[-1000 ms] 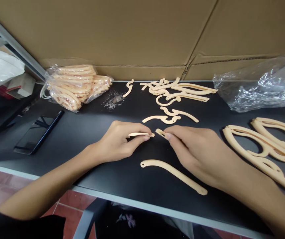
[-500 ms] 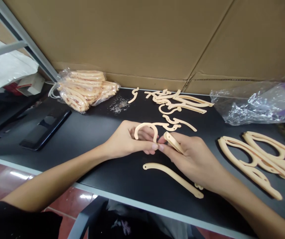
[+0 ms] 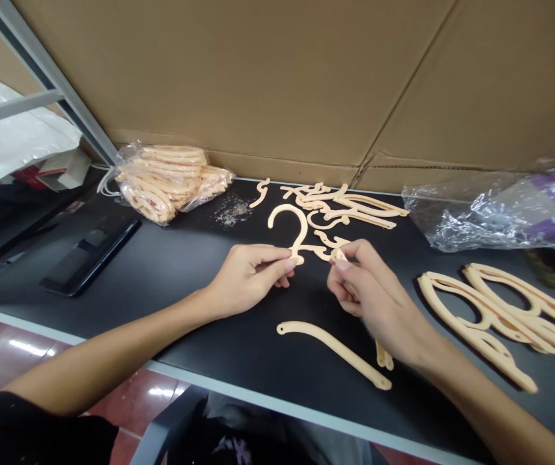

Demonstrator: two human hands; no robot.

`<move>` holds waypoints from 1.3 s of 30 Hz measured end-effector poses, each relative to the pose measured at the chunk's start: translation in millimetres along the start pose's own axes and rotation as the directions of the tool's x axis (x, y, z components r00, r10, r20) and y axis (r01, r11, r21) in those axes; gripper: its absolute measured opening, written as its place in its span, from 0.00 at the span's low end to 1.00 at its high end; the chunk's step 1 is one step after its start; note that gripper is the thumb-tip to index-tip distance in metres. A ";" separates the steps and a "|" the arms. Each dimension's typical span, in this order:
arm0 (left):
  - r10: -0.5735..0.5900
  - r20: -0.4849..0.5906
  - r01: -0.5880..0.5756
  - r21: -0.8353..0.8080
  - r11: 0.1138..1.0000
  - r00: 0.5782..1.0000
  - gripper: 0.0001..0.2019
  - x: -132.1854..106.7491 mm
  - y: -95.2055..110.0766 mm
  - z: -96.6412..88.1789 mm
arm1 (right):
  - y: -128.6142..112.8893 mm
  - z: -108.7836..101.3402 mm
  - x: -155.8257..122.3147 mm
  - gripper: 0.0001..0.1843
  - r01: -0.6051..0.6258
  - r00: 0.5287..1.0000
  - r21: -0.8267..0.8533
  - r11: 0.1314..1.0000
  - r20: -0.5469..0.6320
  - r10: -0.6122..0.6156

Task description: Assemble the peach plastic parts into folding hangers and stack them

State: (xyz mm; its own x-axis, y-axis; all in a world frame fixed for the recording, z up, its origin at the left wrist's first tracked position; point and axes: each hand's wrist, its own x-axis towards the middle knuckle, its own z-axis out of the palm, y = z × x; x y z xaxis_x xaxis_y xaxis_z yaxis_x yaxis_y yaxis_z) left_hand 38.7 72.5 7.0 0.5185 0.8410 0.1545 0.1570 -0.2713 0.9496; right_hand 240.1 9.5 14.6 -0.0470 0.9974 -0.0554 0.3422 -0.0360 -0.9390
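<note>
My left hand [image 3: 261, 274] is closed, pinching the base of a cream hanger hook [image 3: 301, 226] between thumb and fingers. The hook stands upright with its curve opening to the left. A short way to the right, my right hand [image 3: 362, 278] is closed on a cream hanger arm [image 3: 338, 254]; its rounded end shows above the thumb, and most of it is hidden by the palm, with an end showing below the hand. The hook and this arm are apart. On the black tabletop below both hands lies a separate curved hanger arm [image 3: 333, 349].
Loose hanger pieces [image 3: 350, 206] lie in a heap at the back. Folded hangers [image 3: 481, 323] rest at the right, below a clear plastic bag [image 3: 490, 213]. A bag of hanger parts [image 3: 161, 181] and a dark phone [image 3: 91, 258] are at the left. Cardboard [image 3: 239, 84] walls the back.
My hands have moved apart. The hook has been turned upright in my left hand, and my right hand has shifted slightly right with the hanger arm.
</note>
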 end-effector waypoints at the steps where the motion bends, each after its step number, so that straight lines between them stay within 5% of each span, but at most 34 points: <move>1: 0.026 -0.010 -0.025 0.035 0.999 1.000 0.11 0.3 -0.6 -1.0 | 1.8 -1.5 0.4 0.13 0.006 1.000 -0.008 1.000 -0.024 -0.006; 7: 0.172 0.002 -0.168 0.228 0.959 0.985 0.10 -1.2 0.1 -4.3 | -1.8 -3.3 3.5 0.17 0.105 0.987 -0.210 0.972 0.140 -0.076; 14: 0.308 0.050 -0.305 0.358 0.882 0.950 0.11 -1.7 -4.5 -4.2 | -8.5 -1.1 -0.7 0.13 0.178 0.954 -0.243 0.954 0.279 -0.107; 27: 0.332 0.028 -0.323 0.317 0.892 0.943 0.08 -1.0 -5.8 -2.6 | -5.6 -4.2 0.4 0.12 0.255 0.962 -0.400 0.880 0.200 -0.187; 39: 0.276 0.005 -0.264 0.311 0.913 0.961 0.10 0.1 -6.2 -2.5 | 4.0 -3.1 0.3 0.06 0.217 0.976 -0.337 0.916 0.083 -0.201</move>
State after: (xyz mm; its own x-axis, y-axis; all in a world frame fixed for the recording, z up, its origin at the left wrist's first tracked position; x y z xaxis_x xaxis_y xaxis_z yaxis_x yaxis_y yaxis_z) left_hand 35.6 75.4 1.9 0.5456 0.7312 0.4095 0.2677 -0.6151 0.7416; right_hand 244.4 9.8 11.8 -0.1925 0.9755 0.1064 0.6195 0.2048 -0.7578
